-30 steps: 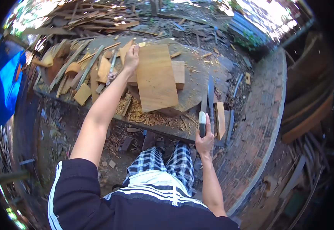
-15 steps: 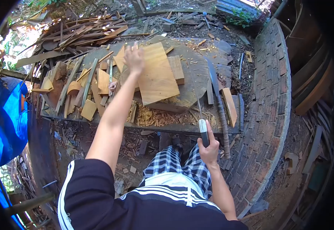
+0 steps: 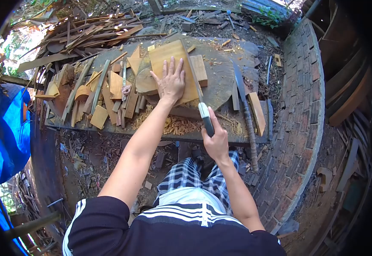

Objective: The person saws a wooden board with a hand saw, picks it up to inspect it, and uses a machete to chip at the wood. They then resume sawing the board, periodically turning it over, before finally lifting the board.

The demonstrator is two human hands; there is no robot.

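My left hand presses flat on a light wooden board, fingers spread. In my right hand is a handsaw, gripped by its white and dark green handle. Its narrow blade runs away from me along the board's right edge. Under the board lies a thick round wooden slab, and a squared wood block sits just right of the blade. Farther right rests a machete with a long wrapped handle.
Offcuts and strips of wood crowd the left of the low table. Wood chips gather at its front. A low brick wall stands on the right. Behind are piled wood scraps; a blue tarp hangs at left.
My left hand has come down nearer and to the right onto the board, which has turned more upright. The saw has moved left and forward, its blade now against the board's right edge.
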